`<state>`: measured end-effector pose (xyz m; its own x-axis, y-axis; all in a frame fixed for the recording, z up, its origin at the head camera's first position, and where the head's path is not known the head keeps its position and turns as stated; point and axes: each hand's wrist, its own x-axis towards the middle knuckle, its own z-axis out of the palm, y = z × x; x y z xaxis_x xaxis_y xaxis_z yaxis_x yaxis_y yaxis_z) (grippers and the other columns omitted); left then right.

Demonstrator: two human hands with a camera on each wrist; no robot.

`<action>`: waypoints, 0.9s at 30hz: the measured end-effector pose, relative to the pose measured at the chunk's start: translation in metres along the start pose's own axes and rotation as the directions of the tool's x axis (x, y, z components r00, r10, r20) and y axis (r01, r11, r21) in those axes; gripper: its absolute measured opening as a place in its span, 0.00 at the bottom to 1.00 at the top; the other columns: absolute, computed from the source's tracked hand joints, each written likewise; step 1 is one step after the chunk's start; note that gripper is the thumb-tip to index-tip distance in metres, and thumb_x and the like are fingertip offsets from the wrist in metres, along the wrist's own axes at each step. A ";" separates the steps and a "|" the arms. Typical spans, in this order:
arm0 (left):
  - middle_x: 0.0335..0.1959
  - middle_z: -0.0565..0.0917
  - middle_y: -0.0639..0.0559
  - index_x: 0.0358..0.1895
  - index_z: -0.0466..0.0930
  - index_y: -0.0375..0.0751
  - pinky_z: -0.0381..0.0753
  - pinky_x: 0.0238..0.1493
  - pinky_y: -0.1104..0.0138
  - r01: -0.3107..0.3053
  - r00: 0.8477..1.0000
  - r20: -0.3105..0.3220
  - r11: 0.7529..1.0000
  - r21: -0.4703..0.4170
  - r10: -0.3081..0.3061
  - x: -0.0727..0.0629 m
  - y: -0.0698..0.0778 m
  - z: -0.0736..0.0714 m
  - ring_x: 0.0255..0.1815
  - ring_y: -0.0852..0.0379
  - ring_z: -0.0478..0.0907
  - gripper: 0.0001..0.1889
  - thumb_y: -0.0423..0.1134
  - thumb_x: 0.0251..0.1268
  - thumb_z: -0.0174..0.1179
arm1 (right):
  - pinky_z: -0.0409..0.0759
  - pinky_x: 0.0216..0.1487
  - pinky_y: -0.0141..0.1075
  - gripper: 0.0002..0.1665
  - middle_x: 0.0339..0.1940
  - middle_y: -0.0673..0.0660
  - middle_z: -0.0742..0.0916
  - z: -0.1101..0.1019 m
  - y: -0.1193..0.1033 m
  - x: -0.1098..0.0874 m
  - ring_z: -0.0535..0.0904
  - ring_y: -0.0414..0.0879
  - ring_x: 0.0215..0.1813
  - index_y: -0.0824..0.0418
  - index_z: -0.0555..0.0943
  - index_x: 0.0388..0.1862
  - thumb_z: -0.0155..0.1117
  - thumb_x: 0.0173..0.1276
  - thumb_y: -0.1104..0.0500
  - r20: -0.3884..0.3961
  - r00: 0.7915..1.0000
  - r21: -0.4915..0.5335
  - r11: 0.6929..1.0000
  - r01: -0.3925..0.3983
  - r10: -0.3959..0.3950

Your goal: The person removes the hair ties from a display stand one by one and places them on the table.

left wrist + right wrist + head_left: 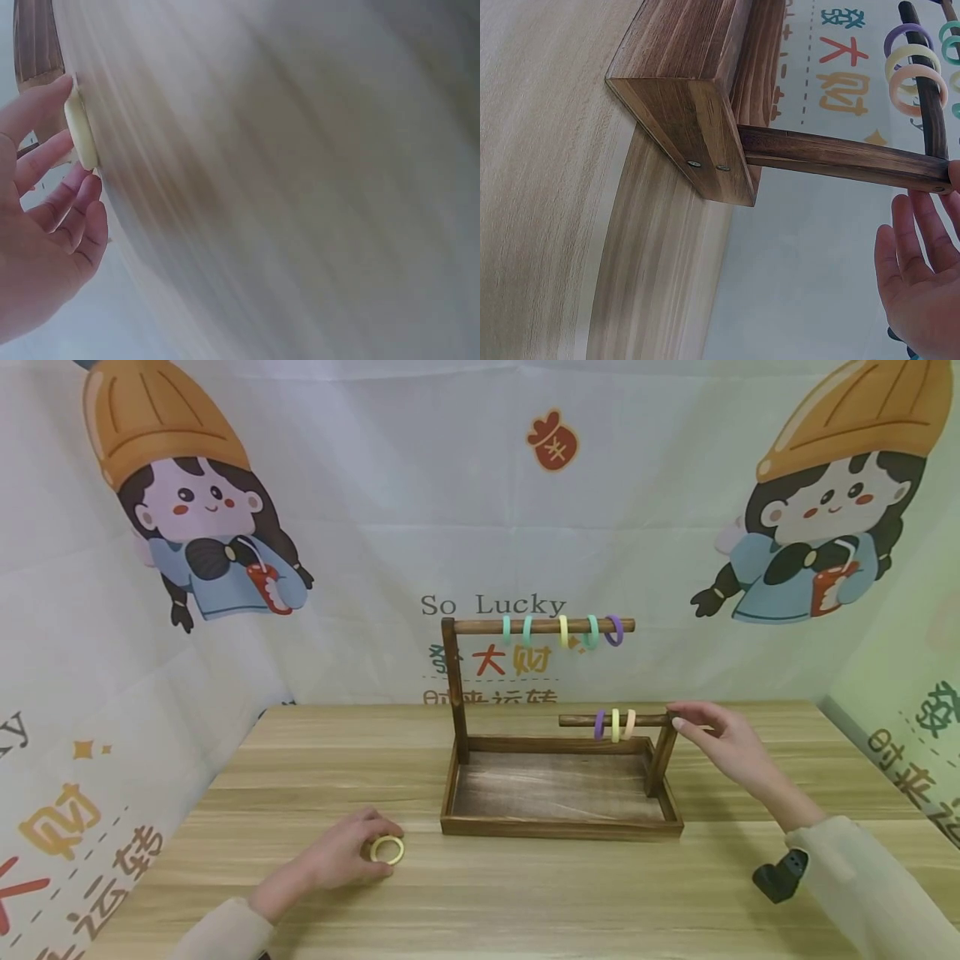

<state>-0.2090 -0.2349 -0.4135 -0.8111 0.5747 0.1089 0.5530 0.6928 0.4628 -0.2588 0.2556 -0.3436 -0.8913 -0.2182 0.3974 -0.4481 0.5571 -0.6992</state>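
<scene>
My left hand [341, 852] holds a pale yellow ring [387, 850] by its edges, down at the wooden tabletop. Seen from the left wrist, the thumb and fingers lie along the edge of this ring [81, 133]. My right hand [723, 745] pinches the top of the short post [663, 752] of a dark wooden stand [562, 830], with the thumb on the near side. Three rings, purple, yellow and peach [919, 88], hang on the lower bar [577, 721] beside that hand. On the upper bar [480, 627] hang several green, yellow and purple rings.
The stand has a shallow tray base, with a tall post [454, 693] at its left end. Its bars reach in from opposite sides. A printed cloth [360, 527] rises behind the table [315, 752] and along both sides.
</scene>
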 end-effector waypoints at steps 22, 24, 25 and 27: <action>0.44 0.75 0.54 0.47 0.76 0.42 0.74 0.39 0.63 -0.112 0.980 -0.176 0.984 -0.135 0.087 0.052 0.058 0.004 0.43 0.55 0.71 0.18 0.47 0.54 0.60 | 0.69 0.42 0.22 0.21 0.51 0.63 0.76 0.000 0.001 -0.001 0.69 0.33 0.47 0.67 0.71 0.56 0.49 0.68 0.57 0.007 1.000 0.022 1.000 -0.004 0.004; 0.44 0.76 0.53 0.48 0.76 0.42 0.73 0.38 0.65 -0.122 0.981 -0.168 0.978 -0.169 0.094 0.057 0.062 0.005 0.43 0.54 0.71 0.19 0.48 0.55 0.59 | 0.69 0.42 0.21 0.21 0.51 0.64 0.76 0.000 0.002 -0.001 0.69 0.32 0.47 0.67 0.71 0.56 0.49 0.68 0.57 0.007 1.000 0.023 1.000 -0.003 0.003; 0.45 0.76 0.52 0.48 0.75 0.41 0.73 0.38 0.65 -0.132 0.981 -0.165 0.974 -0.183 0.102 0.060 0.064 0.006 0.44 0.53 0.71 0.20 0.49 0.55 0.59 | 0.69 0.42 0.21 0.21 0.51 0.64 0.76 0.000 0.002 0.000 0.69 0.32 0.47 0.67 0.70 0.56 0.49 0.68 0.57 0.008 1.000 0.024 1.000 -0.003 0.003; 0.44 0.75 0.53 0.48 0.75 0.42 0.74 0.38 0.65 -0.143 0.981 -0.156 0.967 -0.211 0.111 0.065 0.068 0.007 0.43 0.52 0.72 0.20 0.49 0.55 0.59 | 0.69 0.42 0.21 0.21 0.51 0.64 0.76 0.000 0.002 0.000 0.69 0.31 0.47 0.67 0.70 0.56 0.49 0.68 0.57 0.008 1.000 0.025 1.000 -0.003 0.003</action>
<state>-0.2229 -0.1477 -0.3813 -0.7644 0.5728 0.2960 0.6106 0.4957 0.6177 -0.2598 0.2568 -0.3453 -0.8931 -0.2229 0.3908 -0.4471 0.5373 -0.7151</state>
